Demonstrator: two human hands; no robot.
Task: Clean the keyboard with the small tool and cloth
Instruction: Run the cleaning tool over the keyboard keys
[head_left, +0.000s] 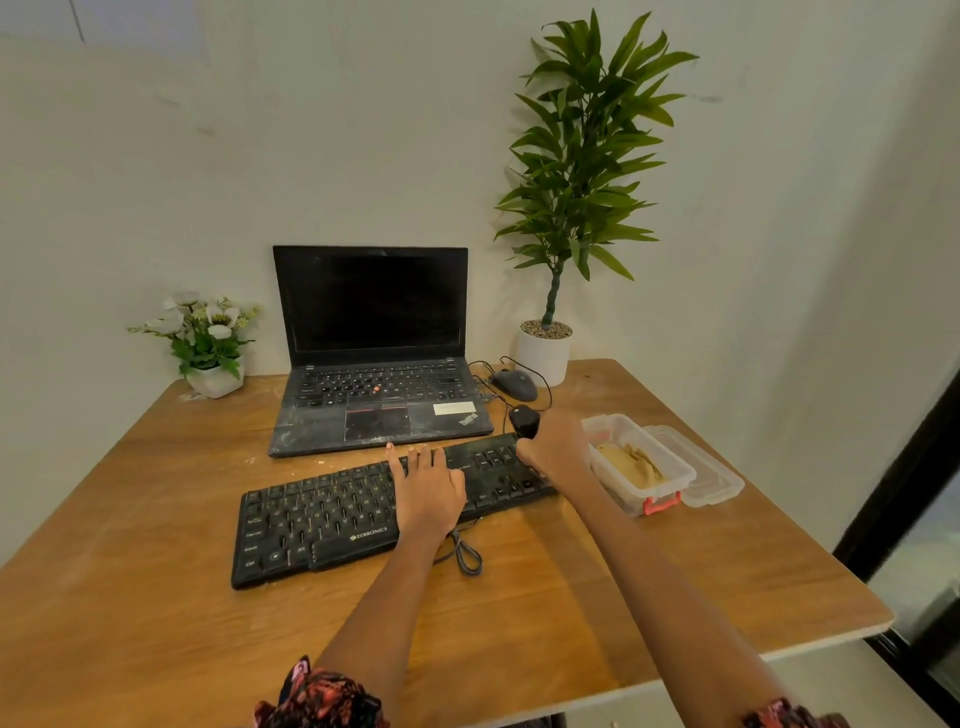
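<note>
Keyboard (363, 512) lies on the worktop (156, 597) with its long axis running left-near to right-far, just in front of the laptop (379, 364). Left hand (428, 491) rests flat on the middle keys, fingers straight and slightly spread. Right hand (553, 447) sits right over the far end, fingers curled round a small black tool (524, 421), so I'd guess that side gets cleaned next. Cloth (631, 462) sits in the box (670, 467) just right. Count: one keyboard, one tool, one cloth, two hands.

Wooden table (571, 597): keyboard (322, 514), laptop (379, 400).
</note>
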